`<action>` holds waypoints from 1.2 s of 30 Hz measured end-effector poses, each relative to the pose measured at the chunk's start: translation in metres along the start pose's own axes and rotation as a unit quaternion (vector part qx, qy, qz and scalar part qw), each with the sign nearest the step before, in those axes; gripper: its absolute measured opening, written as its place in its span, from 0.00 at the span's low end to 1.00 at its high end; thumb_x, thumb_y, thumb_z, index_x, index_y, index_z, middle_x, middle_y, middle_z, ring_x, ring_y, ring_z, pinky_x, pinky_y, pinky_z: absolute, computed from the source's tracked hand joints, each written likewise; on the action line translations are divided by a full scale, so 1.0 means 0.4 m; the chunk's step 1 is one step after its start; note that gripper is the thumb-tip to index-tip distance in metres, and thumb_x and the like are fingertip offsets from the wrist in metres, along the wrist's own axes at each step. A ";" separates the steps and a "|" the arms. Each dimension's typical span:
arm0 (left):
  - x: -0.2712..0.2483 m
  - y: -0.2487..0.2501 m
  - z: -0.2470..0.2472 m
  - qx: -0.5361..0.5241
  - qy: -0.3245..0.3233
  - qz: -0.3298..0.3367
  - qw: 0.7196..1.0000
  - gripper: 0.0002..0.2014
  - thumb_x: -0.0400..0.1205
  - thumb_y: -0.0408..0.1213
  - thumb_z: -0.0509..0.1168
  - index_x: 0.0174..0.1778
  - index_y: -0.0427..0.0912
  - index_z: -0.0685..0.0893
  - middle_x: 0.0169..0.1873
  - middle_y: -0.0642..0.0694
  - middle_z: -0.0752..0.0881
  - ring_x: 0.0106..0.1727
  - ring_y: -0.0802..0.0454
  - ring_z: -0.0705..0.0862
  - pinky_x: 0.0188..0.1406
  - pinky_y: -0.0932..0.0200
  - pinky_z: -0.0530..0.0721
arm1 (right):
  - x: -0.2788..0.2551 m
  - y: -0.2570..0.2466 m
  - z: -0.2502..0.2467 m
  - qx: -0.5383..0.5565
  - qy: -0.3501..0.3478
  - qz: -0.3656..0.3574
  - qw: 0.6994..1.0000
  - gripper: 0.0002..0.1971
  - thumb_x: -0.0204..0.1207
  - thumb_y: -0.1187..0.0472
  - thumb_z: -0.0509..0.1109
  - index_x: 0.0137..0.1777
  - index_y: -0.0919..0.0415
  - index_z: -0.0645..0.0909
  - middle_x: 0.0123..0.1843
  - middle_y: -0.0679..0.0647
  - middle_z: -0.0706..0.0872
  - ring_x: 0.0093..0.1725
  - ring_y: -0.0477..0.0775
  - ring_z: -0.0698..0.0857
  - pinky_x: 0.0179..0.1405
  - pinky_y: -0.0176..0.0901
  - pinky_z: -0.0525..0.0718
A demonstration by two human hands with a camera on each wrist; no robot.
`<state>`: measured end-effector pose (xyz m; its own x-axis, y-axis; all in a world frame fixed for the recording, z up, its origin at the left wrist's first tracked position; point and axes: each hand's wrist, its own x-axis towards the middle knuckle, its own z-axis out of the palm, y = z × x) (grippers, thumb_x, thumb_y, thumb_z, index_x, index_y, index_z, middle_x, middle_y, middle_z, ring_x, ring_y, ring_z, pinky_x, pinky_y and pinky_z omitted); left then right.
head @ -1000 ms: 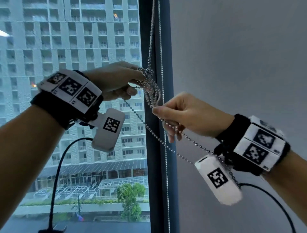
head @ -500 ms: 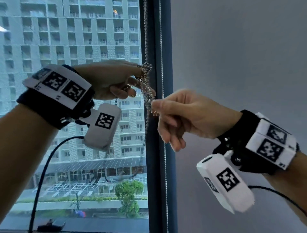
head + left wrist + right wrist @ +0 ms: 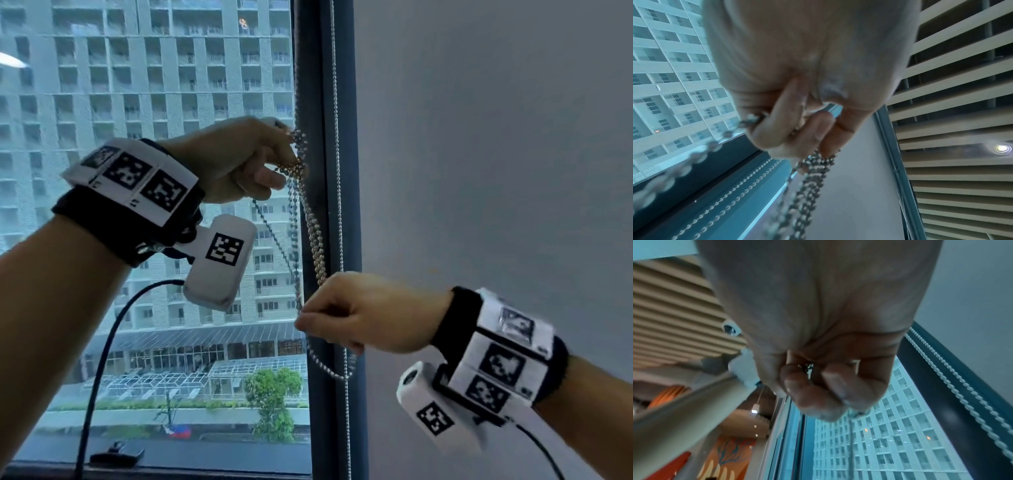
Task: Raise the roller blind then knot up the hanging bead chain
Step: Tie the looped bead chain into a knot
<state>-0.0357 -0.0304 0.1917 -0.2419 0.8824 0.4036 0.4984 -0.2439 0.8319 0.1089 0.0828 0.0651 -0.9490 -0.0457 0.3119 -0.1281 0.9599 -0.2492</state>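
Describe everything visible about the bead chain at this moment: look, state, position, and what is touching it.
The bead chain is a string of small silvery metal-looking balls, hanging beside the dark window frame. Several strands are gathered in a bunch. The left hand pinches the bunch at its top, the right hand pinches it lower down, so the strands run taut and slightly slanted between them. A short loop droops below the right hand. One separate strand hangs straight down along the frame, untouched. Whether a knot is formed cannot be told.
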 end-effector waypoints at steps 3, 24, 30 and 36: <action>-0.001 -0.004 0.019 0.002 -0.019 0.004 1.000 0.09 0.77 0.23 0.53 0.40 0.43 0.67 0.34 0.43 0.81 0.17 0.59 0.68 0.11 0.69 0.63 | 0.005 0.008 0.021 -0.019 -0.014 0.011 1.000 0.24 0.86 0.50 0.59 0.27 0.56 0.72 0.23 0.50 0.77 0.21 0.47 0.74 0.30 0.51 0.82; -0.034 -0.176 0.070 0.647 0.042 0.328 0.687 0.17 0.71 0.50 0.74 0.56 0.57 0.85 0.65 0.48 0.79 0.59 0.53 0.75 0.62 0.45 0.77 | -0.021 0.042 0.014 -0.057 -0.051 0.086 0.993 0.20 0.86 0.48 0.57 0.36 0.57 0.78 0.28 0.49 0.81 0.23 0.45 0.78 0.26 0.38 0.81; -0.035 -0.158 0.082 0.621 0.095 0.395 0.670 0.23 0.70 0.55 0.74 0.58 0.50 0.83 0.57 0.43 0.82 0.53 0.49 0.79 0.55 0.54 0.77 | -0.016 0.026 -0.007 -0.035 -0.020 0.053 0.998 0.21 0.86 0.51 0.58 0.33 0.59 0.76 0.25 0.48 0.78 0.22 0.47 0.79 0.28 0.47 0.84; -0.027 -0.173 0.089 0.650 0.054 0.387 0.652 0.23 0.72 0.53 0.72 0.63 0.54 0.84 0.59 0.43 0.81 0.54 0.49 0.80 0.55 0.50 0.81 | -0.026 0.013 -0.024 -0.017 -0.013 0.033 0.999 0.21 0.87 0.52 0.58 0.32 0.57 0.74 0.24 0.50 0.77 0.21 0.48 0.77 0.30 0.51 0.82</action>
<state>-0.0379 -0.0087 0.1164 0.4793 0.6464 0.5937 0.7732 0.0092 -0.6341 0.1208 0.0907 0.0693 -0.9625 0.0121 0.2710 -0.0548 0.9698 -0.2378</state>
